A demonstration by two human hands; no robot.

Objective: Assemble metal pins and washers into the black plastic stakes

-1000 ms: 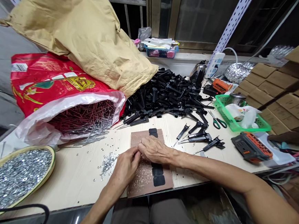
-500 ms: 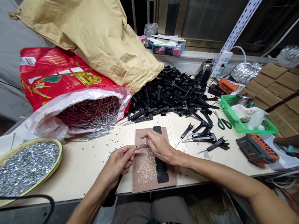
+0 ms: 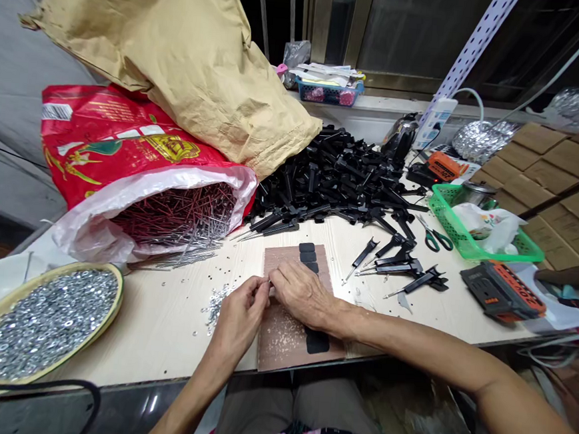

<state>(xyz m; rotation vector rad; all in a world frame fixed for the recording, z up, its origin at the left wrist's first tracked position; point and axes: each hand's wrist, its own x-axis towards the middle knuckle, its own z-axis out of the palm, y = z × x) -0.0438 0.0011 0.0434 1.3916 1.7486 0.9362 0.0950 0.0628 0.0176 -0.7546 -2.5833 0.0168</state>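
Fingertips of my left hand (image 3: pixel 240 312) and my right hand (image 3: pixel 304 294) meet in a pinch over the left part of a brown board (image 3: pixel 279 353). Half a second ago a small shiny metal piece showed in the left fingertips; now the fingers hide it. What the right fingers pinch cannot be made out. Black rounded pads (image 3: pixel 318 341) run in a column down the board, partly under my right hand. Pale specks are scattered on its surface. Just left of my left hand lies a small pile of metal washers (image 3: pixel 216 303).
A yellow bowl of washers (image 3: pixel 118 304) stands at left, below a red bag (image 3: pixel 89 141) of long nails. Behind are a brown paper sack (image 3: pixel 181 68) and a heap of black plastic parts (image 3: pixel 343 174). At right are scissors (image 3: pixel 438 240), a green basket (image 3: pixel 510 254) and a battery pack (image 3: pixel 501 290).
The hands were together, then drew apart with a small metal piece showing in the left fingertips. Now they have come together again over the board. The view has shifted slightly.
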